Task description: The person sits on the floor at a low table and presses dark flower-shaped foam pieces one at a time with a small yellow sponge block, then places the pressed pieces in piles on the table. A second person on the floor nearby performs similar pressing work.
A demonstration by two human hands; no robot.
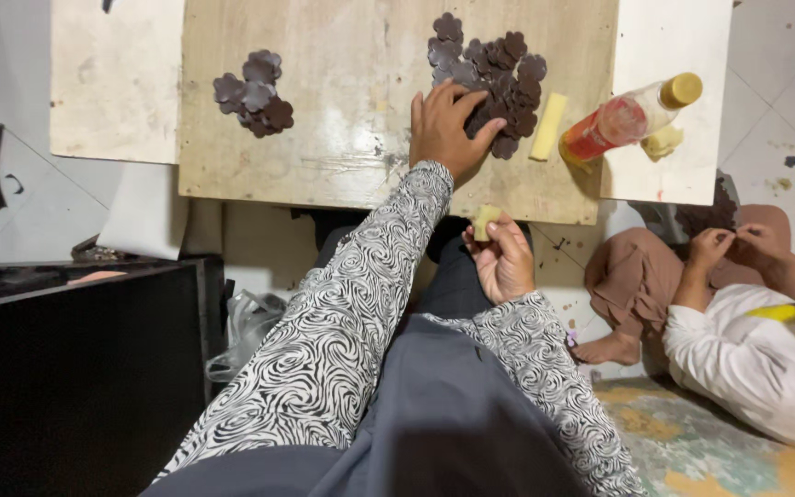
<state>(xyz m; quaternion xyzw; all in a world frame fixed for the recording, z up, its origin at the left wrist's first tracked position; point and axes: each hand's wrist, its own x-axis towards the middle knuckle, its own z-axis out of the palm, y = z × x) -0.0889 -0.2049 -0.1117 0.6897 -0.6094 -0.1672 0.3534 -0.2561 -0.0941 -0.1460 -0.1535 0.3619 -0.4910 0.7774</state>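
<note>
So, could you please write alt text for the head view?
The left hand reaches into a pile of dark flower cutouts on a low board, while the right hand pinches a small yellow block. A second person sits at the right.

Home floor turned small craft workspace, by the look of it. Pale tiled floor (pixel 775 120), worn patterned mat (pixel 692 442) at lower right. Low scuffed wooden board (pixel 342 110) as work surface, piles of dark flower-shaped cutouts (pixel 494 69) near far edge. Second person (pixel 747 313) seated barefoot on floor beside right edge, more cutouts scattered on tiles.
</note>
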